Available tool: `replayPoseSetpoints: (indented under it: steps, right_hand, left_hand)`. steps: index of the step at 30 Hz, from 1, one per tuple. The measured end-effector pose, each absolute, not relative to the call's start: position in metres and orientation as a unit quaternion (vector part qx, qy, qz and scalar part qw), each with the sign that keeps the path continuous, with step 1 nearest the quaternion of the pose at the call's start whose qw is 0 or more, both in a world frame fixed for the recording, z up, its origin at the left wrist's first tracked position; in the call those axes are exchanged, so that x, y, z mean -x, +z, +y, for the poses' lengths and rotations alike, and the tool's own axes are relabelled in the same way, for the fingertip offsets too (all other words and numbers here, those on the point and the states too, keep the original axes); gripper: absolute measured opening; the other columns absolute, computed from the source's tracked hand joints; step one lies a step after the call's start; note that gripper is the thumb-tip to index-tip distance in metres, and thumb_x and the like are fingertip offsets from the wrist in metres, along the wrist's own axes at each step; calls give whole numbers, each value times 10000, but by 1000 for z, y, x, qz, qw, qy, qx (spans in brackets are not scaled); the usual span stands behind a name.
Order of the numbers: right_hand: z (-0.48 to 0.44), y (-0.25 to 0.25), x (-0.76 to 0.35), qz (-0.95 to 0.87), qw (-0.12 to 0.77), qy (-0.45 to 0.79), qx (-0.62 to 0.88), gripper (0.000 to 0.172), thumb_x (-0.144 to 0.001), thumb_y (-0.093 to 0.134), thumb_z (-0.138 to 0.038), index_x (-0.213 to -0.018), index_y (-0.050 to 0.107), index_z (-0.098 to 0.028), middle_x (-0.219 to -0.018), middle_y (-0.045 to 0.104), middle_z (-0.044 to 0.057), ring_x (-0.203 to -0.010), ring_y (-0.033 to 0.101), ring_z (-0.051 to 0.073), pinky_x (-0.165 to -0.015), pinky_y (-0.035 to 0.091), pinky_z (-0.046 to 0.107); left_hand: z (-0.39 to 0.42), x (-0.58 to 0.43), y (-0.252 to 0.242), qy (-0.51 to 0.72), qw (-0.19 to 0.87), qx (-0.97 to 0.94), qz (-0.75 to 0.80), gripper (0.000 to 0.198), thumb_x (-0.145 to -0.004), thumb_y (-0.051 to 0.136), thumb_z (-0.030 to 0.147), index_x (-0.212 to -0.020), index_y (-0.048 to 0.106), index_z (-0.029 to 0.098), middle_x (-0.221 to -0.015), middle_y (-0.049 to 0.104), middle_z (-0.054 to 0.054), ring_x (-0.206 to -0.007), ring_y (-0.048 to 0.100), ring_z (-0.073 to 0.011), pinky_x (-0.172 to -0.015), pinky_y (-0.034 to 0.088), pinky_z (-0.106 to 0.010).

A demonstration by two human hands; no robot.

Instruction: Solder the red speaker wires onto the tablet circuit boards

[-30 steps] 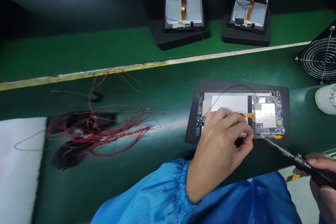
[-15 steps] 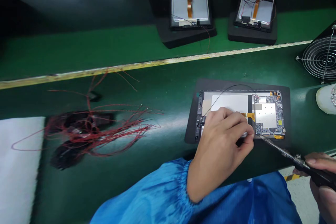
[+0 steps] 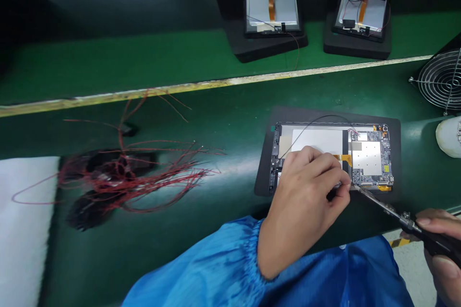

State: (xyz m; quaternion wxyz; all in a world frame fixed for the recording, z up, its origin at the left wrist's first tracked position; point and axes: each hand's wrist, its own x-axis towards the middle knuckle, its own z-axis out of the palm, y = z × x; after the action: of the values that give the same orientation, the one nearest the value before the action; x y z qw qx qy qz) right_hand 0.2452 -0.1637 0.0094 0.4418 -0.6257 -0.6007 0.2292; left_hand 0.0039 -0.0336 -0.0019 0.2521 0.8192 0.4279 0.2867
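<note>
An opened tablet (image 3: pixel 365 158) lies on a black foam pad (image 3: pixel 396 153), its circuit board on the right and a pale battery (image 3: pixel 319 139) on the left. Over the battery side rests my left hand (image 3: pixel 309 201), thumb and forefinger pinched at the board's lower left corner. What the pinch holds is too small to make out. My right hand (image 3: pixel 441 244), partly cut off by the frame edge, grips a soldering iron (image 3: pixel 406 220) by its dark handle. The iron's tip meets the board's lower left edge, just beside my left fingertips. A thin black wire (image 3: pixel 306 127) arches over the tablet.
Red wires with black parts (image 3: pixel 144 182) lie in a tangle on the left, by a white sheet (image 3: pixel 27 230). Two more opened tablets (image 3: pixel 272 5) (image 3: pixel 363 5) sit on foam pads on the back shelf. At right stand a fan with a wire guard (image 3: pixel 444 79) and a white container (image 3: pixel 446 136).
The whole view has shifted slightly, with the shelf tablets appearing farther right. Both hands and the soldering iron keep nearly the same pose at the board's corner.
</note>
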Motion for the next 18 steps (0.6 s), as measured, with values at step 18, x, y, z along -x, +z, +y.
replayPoseSetpoints:
  steps: [18]
  right_hand:
    - [-170, 3, -248, -571, 449, 234, 646, 314, -1025, 768, -537, -1075, 813, -230, -950, 778, 65, -853, 774, 242, -730, 630, 306]
  left_hand:
    - [-35, -4, -1, 275, 262, -815, 438, 196, -959, 706, 67, -838, 746, 215, -898, 775, 16, -920, 598, -232, -872, 441, -411]
